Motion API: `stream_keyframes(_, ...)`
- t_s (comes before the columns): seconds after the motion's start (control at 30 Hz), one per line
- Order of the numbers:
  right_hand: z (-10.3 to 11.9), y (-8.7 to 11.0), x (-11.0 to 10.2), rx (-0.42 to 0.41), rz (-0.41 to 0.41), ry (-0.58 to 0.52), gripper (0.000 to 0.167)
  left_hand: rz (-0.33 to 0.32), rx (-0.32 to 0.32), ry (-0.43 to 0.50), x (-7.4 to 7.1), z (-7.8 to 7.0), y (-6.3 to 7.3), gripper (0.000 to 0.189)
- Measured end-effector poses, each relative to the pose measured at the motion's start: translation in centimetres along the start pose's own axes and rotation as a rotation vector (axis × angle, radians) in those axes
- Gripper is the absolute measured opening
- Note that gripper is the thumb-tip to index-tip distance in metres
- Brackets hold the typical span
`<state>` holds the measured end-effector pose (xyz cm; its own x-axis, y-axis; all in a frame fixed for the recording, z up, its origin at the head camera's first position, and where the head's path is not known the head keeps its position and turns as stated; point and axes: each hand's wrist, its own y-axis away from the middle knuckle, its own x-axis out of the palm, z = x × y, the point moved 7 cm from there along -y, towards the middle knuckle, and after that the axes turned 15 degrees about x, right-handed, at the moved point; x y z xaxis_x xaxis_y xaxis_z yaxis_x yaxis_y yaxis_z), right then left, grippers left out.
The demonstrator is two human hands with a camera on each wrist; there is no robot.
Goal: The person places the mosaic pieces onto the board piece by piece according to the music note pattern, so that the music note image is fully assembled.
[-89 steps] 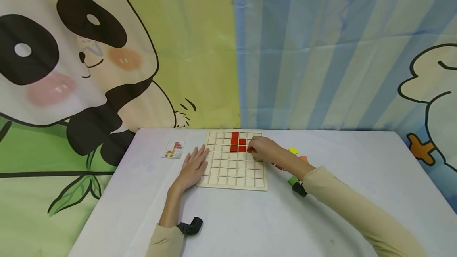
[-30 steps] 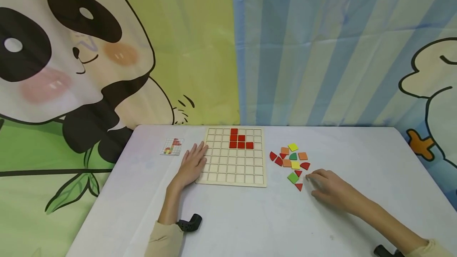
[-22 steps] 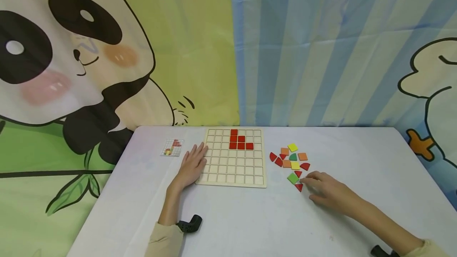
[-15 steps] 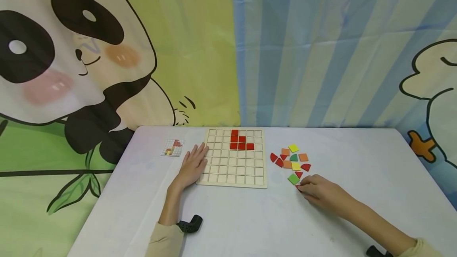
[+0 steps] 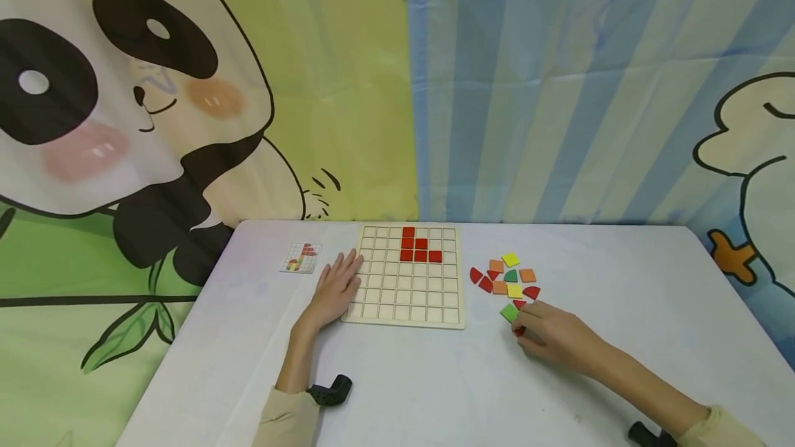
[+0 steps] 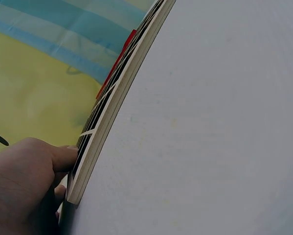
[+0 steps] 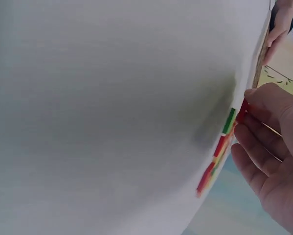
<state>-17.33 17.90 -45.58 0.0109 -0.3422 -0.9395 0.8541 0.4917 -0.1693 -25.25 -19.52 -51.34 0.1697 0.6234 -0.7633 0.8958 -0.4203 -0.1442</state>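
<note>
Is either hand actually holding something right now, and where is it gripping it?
The right hand pinches a small red piece by its edges. The left hand only rests flat against the board.

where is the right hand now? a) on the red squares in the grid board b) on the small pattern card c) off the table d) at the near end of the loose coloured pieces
d: the right hand pinches a red piece beside the green square, right of the grid board.

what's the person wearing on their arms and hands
Both arms are in long beige sleeves: left sleeve, right sleeve. A small black camera mount sits at each wrist, the left one and the right one. The left hand and right hand are bare, with no gloves or rings visible.
</note>
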Motion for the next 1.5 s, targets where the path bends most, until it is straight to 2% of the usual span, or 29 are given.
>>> stream_keyframes(0.17,1.9,-2.0,-0.1,-0.013,-0.001,-0.064,0.019,0.020,-0.019,0.000,0.1,0.3,0.0,0.054)
stream_keyframes(0.23,2.5,-3.5,0.1,-0.012,0.027,-0.098,0.016,0.023,-0.023,-0.002,0.1,0.3,0.0,0.054)
stream_keyframes(0.4,3.4,-9.0,0.5,0.041,0.141,-0.257,0.013,0.016,-0.016,0.000,0.1,0.4,0.1,0.054)
stream_keyframes(0.53,3.6,-14.1,1.1,0.105,0.170,-0.357,0.016,0.019,-0.019,0.006,0.2,0.4,0.1,0.054)
stream_keyframes(0.7,3.1,-19.8,2.8,0.200,0.236,-0.284,0.020,0.014,-0.012,-0.008,0.3,0.5,-0.1,0.054)
stream_keyframes(0.83,2.3,-22.8,4.1,0.232,0.247,-0.194,0.019,0.014,-0.003,-0.014,0.4,0.4,-0.3,0.054)
stream_keyframes(0.97,1.7,-24.4,5.3,0.224,0.247,-0.131,0.016,0.004,0.002,-0.005,0.4,0.2,-0.4,0.054)
stream_keyframes(1.1,1.5,-25.0,5.8,0.225,0.248,-0.117,0.016,0.003,0.002,-0.005,0.4,0.0,-0.3,0.054)
stream_keyframes(1.5,2.8,-25.3,5.9,0.138,0.250,-0.049,0.020,-0.001,-0.004,-0.009,0.1,0.1,-0.1,0.053)
